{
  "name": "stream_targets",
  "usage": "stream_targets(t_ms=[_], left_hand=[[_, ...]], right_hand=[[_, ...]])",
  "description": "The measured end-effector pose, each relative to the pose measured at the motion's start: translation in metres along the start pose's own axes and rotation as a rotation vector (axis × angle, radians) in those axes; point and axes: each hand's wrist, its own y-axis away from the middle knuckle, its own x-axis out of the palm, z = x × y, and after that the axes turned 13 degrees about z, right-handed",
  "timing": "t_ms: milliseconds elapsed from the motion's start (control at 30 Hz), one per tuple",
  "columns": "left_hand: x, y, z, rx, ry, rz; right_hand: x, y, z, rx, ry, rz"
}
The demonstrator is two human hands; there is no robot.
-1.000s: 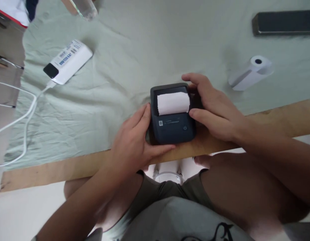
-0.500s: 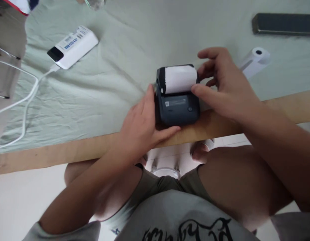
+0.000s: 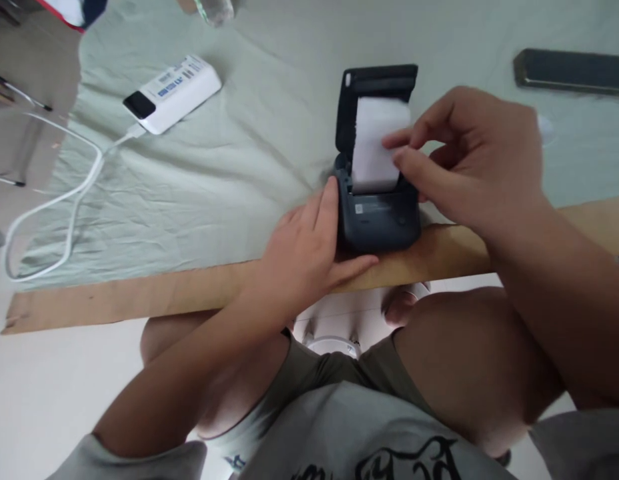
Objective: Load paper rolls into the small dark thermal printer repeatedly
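In the head view, the left hand [image 3: 302,243] is bracing, unclenched, against the side of the opened printer [image 3: 382,230] near the table's [image 3: 164,290] front edge, probably for steadying it, while the right hand [image 3: 482,157] is holding fingertips at the white paper [image 3: 377,140], whether pinching I cannot tell.

Right hand [image 3: 482,157] loosely curled

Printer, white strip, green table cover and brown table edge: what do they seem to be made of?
Printer: probably hard plastic, dark and low-sheen, from its smooth, rounded shell.
White strip: likely paper, matte, a thin sheet.
Green table cover: dull fabric, by its soft creases.
Brown table edge: perhaps wood or board; dull, grain unclear.
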Motion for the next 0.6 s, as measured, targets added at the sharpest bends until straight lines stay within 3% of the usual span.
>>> stream_targets(t_ms=[133,333,467,600], left_hand=[[-0.001,-0.001,-0.006,-0.012,-0.022,0.014],[-0.003,0.000,-0.009,-0.025,-0.067,0.023],[-0.003,0.002,-0.008,-0.018,-0.087,0.022],[-0.002,0.002,-0.009,-0.030,-0.091,0.010]], right_hand=[[-0.015,-0.016,-0.001,-0.025,0.340,0.259],[-0.030,-0.055,-0.002,-0.068,0.736,0.517],[-0.018,-0.072,0.007,0.072,0.798,0.618],[-0.016,-0.081,0.015,-0.049,0.742,0.693]])
